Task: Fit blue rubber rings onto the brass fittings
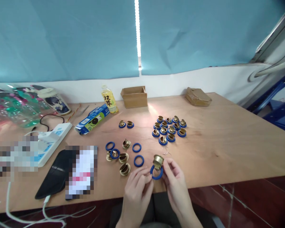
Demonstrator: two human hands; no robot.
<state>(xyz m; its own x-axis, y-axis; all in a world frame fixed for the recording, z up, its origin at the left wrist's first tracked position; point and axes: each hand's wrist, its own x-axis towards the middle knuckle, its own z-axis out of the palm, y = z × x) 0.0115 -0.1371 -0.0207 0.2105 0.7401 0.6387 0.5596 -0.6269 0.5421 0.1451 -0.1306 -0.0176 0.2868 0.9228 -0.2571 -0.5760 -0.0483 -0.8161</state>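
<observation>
Near the table's front edge, my left hand (137,186) pinches a blue rubber ring (156,173) at its left side. My right hand (177,177) holds a brass fitting (158,161) just above that ring and touches the ring's right side. To the left lie several loose brass fittings (123,158) and several loose blue rings (138,160). Farther back, a cluster of brass fittings with blue rings on them (169,129) sits in the middle of the table, and two more ringed fittings (126,124) lie apart.
A wooden table (228,142) carries an open cardboard box (134,96), a brown packet (198,96), a yellow bottle (109,99), a blue carton (92,119), a white power strip (53,139), a black pouch (55,174) and plastic bottles (11,106) at far left.
</observation>
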